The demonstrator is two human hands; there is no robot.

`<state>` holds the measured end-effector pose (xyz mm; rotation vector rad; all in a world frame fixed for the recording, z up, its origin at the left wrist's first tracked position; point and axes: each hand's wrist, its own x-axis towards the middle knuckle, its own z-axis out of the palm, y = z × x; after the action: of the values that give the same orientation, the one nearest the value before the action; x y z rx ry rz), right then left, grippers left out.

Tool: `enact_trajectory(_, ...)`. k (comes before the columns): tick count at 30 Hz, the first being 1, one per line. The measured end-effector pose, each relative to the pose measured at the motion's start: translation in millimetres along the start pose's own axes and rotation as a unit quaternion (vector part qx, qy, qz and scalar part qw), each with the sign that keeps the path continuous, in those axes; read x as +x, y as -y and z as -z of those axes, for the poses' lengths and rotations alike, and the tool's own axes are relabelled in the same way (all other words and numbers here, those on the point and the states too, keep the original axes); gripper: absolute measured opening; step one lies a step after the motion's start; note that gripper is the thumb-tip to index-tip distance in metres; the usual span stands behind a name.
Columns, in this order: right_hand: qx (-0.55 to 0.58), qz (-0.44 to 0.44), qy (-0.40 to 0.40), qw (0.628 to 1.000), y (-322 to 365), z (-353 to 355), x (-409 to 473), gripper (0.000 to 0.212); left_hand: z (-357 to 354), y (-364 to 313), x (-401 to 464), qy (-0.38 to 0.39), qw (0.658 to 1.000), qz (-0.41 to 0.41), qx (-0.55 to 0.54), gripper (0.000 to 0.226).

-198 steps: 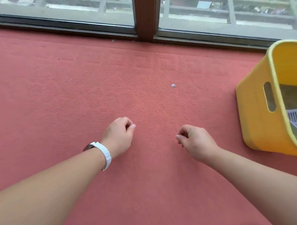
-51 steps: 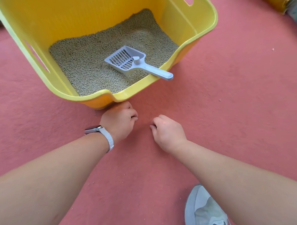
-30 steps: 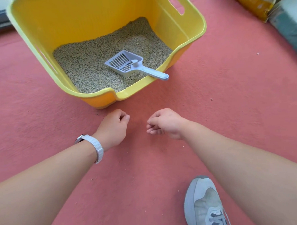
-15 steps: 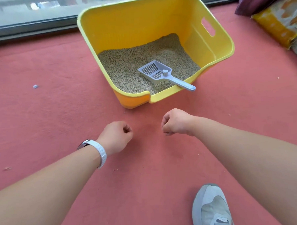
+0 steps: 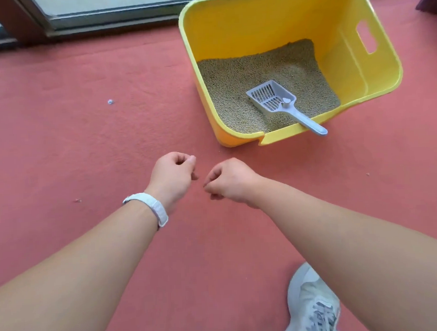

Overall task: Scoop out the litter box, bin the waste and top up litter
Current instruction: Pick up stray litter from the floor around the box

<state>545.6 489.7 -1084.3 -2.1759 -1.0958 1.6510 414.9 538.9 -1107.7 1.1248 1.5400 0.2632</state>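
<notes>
Ahead, I saw the glossy yellow plastic litter box on nubby red carpet, grainy tan litter inside, a slotted grey scoop lying on it, handle over the near rim. Short of the box, my left hand and right hand hung loosely curled, gripping nothing.

One litter box, one scoop, two hands, one wristband, one shoe.

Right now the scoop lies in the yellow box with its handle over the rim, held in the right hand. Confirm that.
Not quite. The head view shows the scoop in the yellow box, handle over the rim, but no hand holds it. The right hand hangs loosely curled over the carpet, short of the box.
</notes>
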Motion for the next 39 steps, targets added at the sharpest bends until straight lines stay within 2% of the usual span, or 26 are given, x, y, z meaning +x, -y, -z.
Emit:
enact_trajectory(4, 0.090, 0.003, 0.008, 0.996, 42.9, 4.4, -63.7, 0.022, 31.9, -56.2, -68.0, -0.016, 0.997, 0.019, -0.072, 0.020)
enact_trajectory(13, 0.114, -0.003, -0.028, 0.993, 163.6, 93.2, -230.5, 0.016, 129.6, -203.1, -221.4, 0.012, 0.980, 0.044, -0.193, 0.016)
enact_trajectory(19, 0.137, 0.027, -0.051, 0.989, 265.8, 146.7, -336.3, 0.017, 205.7, -306.9, -308.4, -0.040, 0.979, -0.006, -0.198, 0.014)
enact_trajectory(28, 0.186, 0.097, -0.067, 0.975, 416.1, 193.1, -484.1, 0.011, 328.9, -442.0, -431.0, -0.046, 0.973, -0.072, -0.215, 0.012)
enact_trajectory(33, 0.240, 0.134, 0.005, 0.961, 466.0, 197.3, -542.2, 0.014, 376.2, -478.1, -512.6, -0.076, 0.949, -0.078, -0.297, 0.013)
enact_trajectory(36, 0.283, 0.140, 0.066, 0.947, 489.0, 194.2, -571.7, 0.017, 387.5, -482.7, -562.5, -0.113, 0.918, -0.070, -0.374, 0.015)
enact_trajectory(39, 0.269, 0.163, 0.132, 0.940, 510.5, 187.5, -601.7, 0.016, 391.4, -475.3, -607.4, -0.167, 0.877, -0.053, -0.448, 0.016)
